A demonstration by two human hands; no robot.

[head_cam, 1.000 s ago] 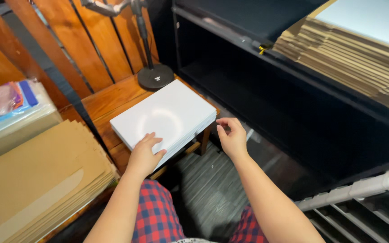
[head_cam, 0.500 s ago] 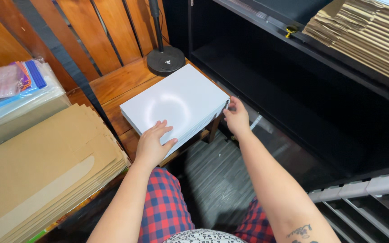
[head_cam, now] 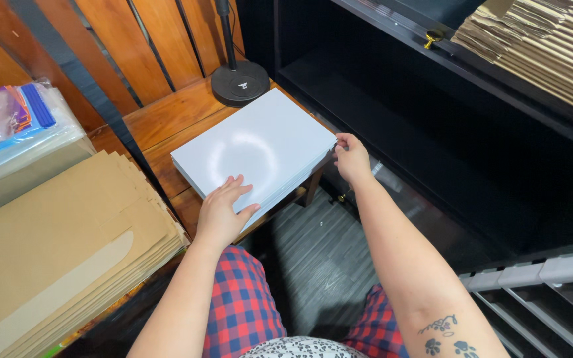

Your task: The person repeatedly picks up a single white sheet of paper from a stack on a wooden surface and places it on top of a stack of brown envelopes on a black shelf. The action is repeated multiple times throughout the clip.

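Note:
A stack of glossy white sheets (head_cam: 256, 146) lies on a small wooden table (head_cam: 167, 126). My left hand (head_cam: 223, 209) rests flat on the stack's near corner, fingers spread over the top sheet. My right hand (head_cam: 351, 158) pinches the stack's right corner, with fingertips on its edge. Both forearms reach out over my red and blue checked trousers (head_cam: 243, 305).
A black round lamp base (head_cam: 240, 83) stands just behind the stack. Flat brown cardboard (head_cam: 54, 245) is piled at the left, with plastic sleeves (head_cam: 14, 126) above it. A black shelf unit (head_cam: 445, 126) fills the right, carrying more stacked cardboard (head_cam: 545, 46). Grey plank floor (head_cam: 319, 265) lies below.
The view has swung and drawn closer to the table. My left hand has slid a little along the near edge, and my right hand now grips the stack's right corner.

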